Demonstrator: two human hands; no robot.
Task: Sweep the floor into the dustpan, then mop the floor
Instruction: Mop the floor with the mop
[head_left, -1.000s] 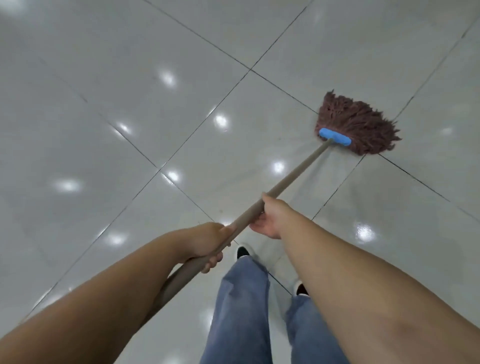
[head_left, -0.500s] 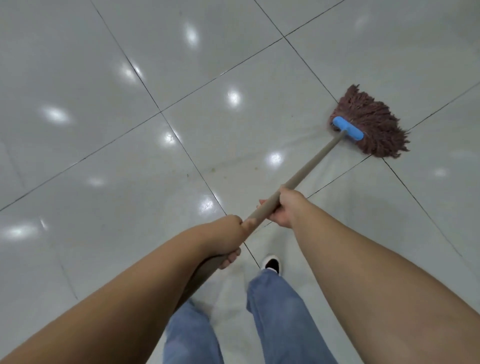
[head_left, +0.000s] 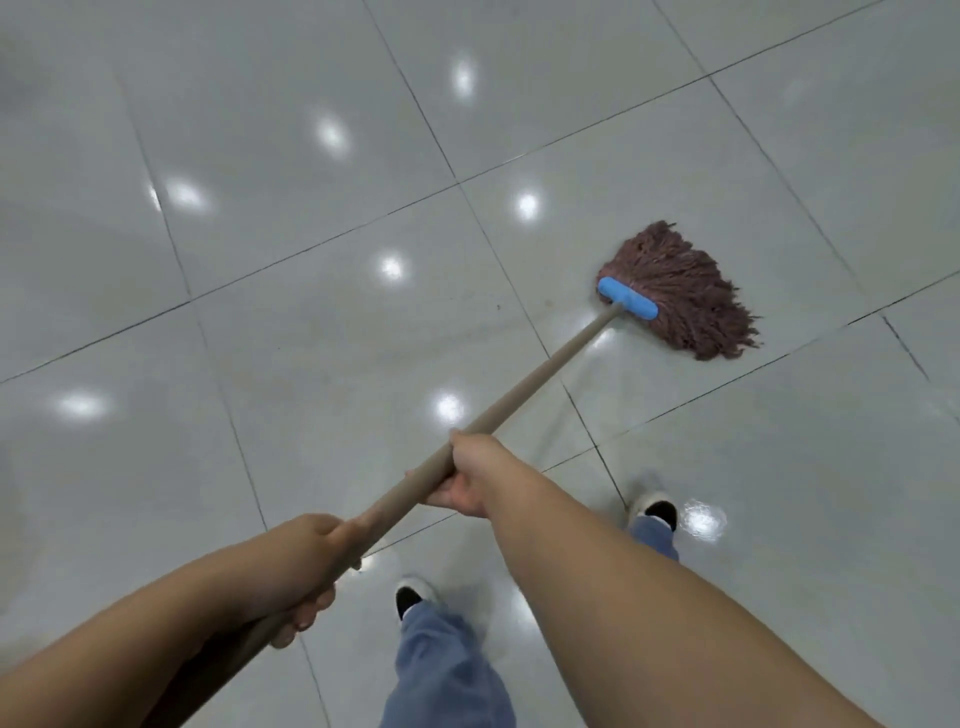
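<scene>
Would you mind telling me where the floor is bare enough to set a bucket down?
Bare tiles span everything left of the mop handle and beyond the mop head. It is crowded near the shoes and both hands.

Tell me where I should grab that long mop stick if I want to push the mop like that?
Grab the bare mop handle, not the stringy mop head. It slants up from the floor towards the body, so reach from the near end. The left hand wraps it low and close; the right hand wraps it further along, nearer the head. Two spread hands probably steer it best.
</scene>
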